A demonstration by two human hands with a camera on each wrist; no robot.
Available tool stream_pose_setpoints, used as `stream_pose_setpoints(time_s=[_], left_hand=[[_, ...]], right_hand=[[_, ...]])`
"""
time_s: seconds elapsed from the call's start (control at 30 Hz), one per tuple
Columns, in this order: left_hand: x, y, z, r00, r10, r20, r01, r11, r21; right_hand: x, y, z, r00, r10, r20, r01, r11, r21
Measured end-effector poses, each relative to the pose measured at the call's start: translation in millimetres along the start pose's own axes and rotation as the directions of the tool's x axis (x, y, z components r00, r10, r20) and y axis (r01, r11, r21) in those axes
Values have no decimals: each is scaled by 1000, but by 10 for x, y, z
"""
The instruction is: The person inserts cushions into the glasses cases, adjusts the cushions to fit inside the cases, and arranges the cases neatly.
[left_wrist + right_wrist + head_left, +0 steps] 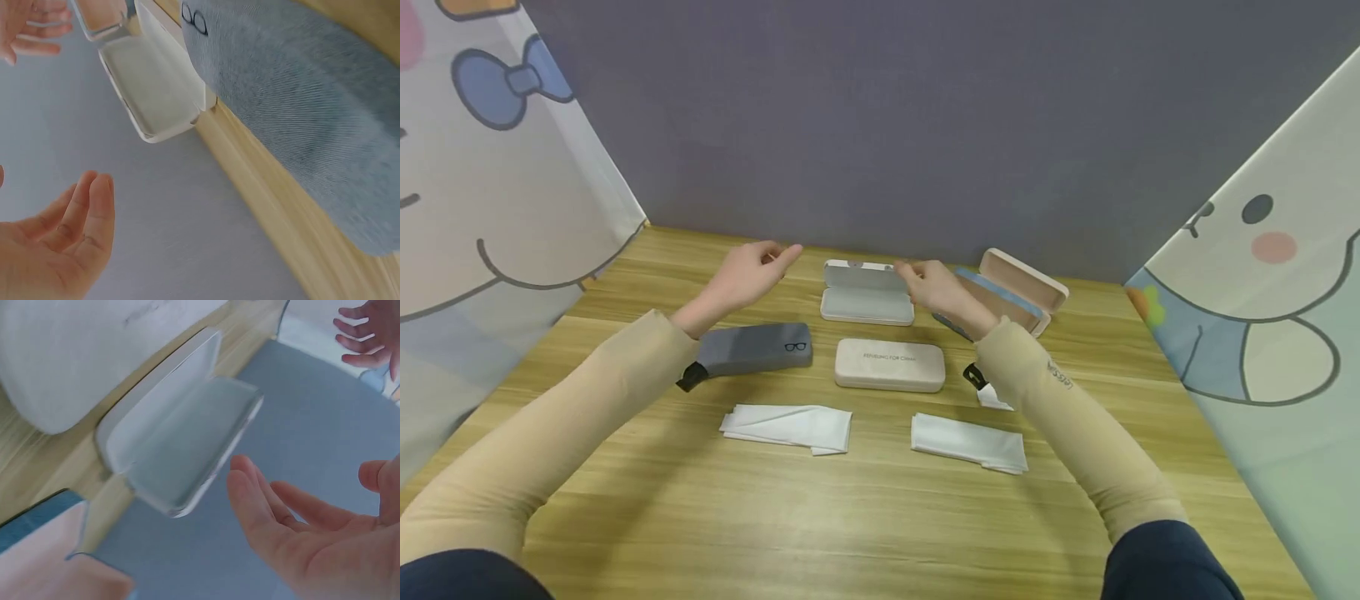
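A white glasses case (pixel 867 305) stands with its lid up at the back, its pale grey lining bare. My right hand (pixel 942 290) hovers by the lid's right end; in the right wrist view its loosely bent fingers (pixel 247 494) are apart from the case and hold nothing. Left of that case, my left hand (pixel 747 275) hangs in the air, fingers relaxed and nothing in them. Below it lies a closed grey fabric case (pixel 752 348) printed with small glasses. A closed cream case (pixel 890 368) with lettering lies in front of the white one.
At the back right, a pink-lined case (pixel 1028 282) stands with its lid up and a blue strip inside, partly behind my right arm. Folded white cloths, one left (pixel 793 427) and one right (pixel 968 442), lie nearer me. A grey panel (pixel 880 125) rises behind the table.
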State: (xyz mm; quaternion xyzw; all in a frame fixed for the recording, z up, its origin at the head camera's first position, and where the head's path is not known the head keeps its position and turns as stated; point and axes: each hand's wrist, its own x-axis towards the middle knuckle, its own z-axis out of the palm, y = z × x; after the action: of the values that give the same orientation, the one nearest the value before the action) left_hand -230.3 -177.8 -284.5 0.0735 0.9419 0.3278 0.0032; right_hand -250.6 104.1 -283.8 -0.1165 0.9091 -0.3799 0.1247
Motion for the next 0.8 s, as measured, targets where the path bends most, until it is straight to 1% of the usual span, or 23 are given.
stream_pose_setpoints(time_s=[0.17,0.3,0.47,0.63,0.77,0.8], left_hand=[[-278,-38,-73,1000,31,2,-31,999,14],[-470,-135,-107,999,41,-9,-40,999,31],[-709,-273,-130,1000,27,11,-27,998,57],[-912,-371,-95,997,22,75,-29,995,91],[-1031,-442,-9,994,21,110,-36,990,135],[-1055,-462,17,993,31,116,-49,987,150]], right_hand=[[-169,-103,79,994,-108,-3,108,992,-59],[-297,-149,145,990,-139,25,141,986,-84],[-438,-166,284,981,-180,69,185,979,-89],[-566,-166,436,966,-237,104,250,958,-139],[-676,-167,571,954,-270,132,292,935,-199],[-707,-167,605,951,-275,140,300,928,-220]])
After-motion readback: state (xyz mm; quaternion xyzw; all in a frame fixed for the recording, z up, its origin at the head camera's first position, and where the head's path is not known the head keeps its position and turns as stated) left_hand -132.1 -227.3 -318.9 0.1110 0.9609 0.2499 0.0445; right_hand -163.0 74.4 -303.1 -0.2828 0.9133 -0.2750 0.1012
